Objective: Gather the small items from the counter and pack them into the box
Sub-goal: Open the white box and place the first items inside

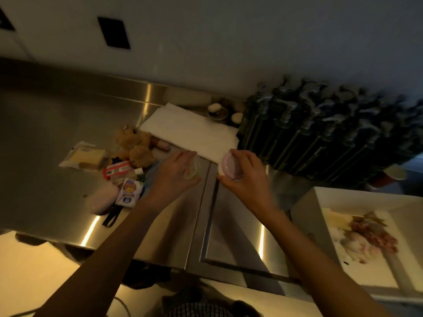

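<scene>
The counter [57,124] fills the frame's left and middle; the box [306,202], cut off at lower right, holds blurry items. A pile [119,165] sits at centre left. My right hand [246,177] pinches a pink disc [231,167]. My left hand [176,172] curls around something clear, hard to make out.

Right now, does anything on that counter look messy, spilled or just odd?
Nothing looks spilled or broken. The small items lie in a loose jumble left of the left hand, with a plush toy tipped among them. The right hand holds a small round container.
</scene>
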A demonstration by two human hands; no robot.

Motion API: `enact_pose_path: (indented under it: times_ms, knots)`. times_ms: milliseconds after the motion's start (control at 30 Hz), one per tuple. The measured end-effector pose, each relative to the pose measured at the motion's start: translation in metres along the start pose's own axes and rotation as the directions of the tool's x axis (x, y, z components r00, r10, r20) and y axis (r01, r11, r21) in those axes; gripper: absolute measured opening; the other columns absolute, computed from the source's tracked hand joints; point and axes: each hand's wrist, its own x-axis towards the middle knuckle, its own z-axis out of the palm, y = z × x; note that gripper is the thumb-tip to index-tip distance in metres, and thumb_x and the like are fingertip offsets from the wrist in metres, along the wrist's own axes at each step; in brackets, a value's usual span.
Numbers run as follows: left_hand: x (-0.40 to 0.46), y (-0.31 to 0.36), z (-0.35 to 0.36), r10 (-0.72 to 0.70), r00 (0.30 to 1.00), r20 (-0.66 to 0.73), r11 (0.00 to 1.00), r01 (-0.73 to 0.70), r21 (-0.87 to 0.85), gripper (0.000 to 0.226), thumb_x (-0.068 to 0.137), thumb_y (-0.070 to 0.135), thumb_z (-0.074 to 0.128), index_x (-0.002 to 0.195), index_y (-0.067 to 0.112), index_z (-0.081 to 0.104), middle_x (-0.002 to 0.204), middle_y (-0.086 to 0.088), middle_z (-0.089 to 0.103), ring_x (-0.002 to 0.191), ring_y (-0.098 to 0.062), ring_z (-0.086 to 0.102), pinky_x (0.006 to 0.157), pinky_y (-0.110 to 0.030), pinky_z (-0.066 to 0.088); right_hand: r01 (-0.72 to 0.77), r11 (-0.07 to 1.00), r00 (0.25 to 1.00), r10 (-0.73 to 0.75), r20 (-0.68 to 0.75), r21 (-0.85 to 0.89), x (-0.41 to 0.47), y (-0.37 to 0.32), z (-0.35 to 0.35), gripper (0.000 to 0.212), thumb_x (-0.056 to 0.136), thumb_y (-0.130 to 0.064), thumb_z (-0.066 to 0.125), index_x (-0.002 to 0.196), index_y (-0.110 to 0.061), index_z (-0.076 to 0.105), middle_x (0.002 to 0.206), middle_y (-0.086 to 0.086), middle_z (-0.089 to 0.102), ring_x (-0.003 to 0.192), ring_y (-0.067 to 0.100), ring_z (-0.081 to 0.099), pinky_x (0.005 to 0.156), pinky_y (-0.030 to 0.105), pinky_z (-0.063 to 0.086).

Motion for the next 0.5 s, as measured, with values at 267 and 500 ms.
enact_pose_path:
  times_ms: [267,500]
  knots:
    - [0.042,0.141,0.047,0.184,0.981,-0.062,0.971,-0.192,-0.144,0.066,0.067,0.029,0.082,0.125,0.013,0.056,0.12,-0.004,0.053,0.107,-0.004,0.046,0.089,-0.006,0.032,-0.095,0.992,0.972,0.074,-0.225,-0.087,-0.022,0.043,-0.136,0.069,0.074,-0.04,0.076,0.134,-0.021,0.047,0.13,0.001,0.047,0.116,0.015,0.046,0.086,0.021,0.042]
    - [0.032,0.262,0.114,0.294,0.956,-0.012,0.935,-0.29,-0.205,0.067,0.07,0.029,0.081,0.13,0.02,0.052,0.124,0.009,0.046,0.109,0.006,0.037,0.088,-0.002,0.03,-0.184,0.978,0.941,0.148,-0.304,-0.096,-0.082,0.101,-0.248,0.069,0.073,-0.038,0.077,0.133,-0.023,0.047,0.129,-0.002,0.046,0.114,0.01,0.044,0.084,0.009,0.035]
